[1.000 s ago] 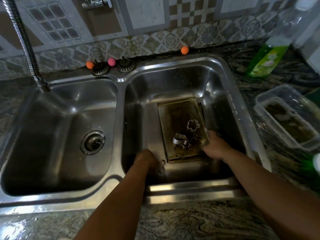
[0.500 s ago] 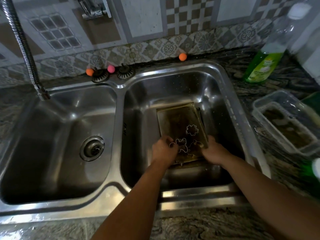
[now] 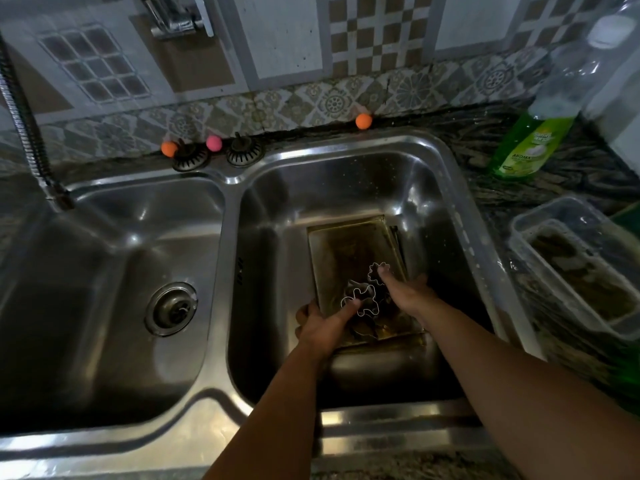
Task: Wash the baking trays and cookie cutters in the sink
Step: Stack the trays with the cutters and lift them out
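A dark, stained baking tray lies in the right basin of the steel sink, with a second tray edge showing under it at the right. Several metal cookie cutters rest on its near half: a flower-shaped cutter and an animal-shaped cutter among them. My left hand grips the tray's near left edge, thumb on top beside the animal cutter. My right hand holds the tray's right edge, its thumb touching the flower cutter.
The left basin holds only its drain. A flexible faucet hose hangs at far left. Two strainer plugs and small coloured balls sit on the back rim. A green dish-soap bottle and a clear plastic container stand on the right counter.
My left hand came up from the basin floor to the tray's left edge. My right thumb stretched forward to the flower cutter. The cutters shifted slightly on the tray.
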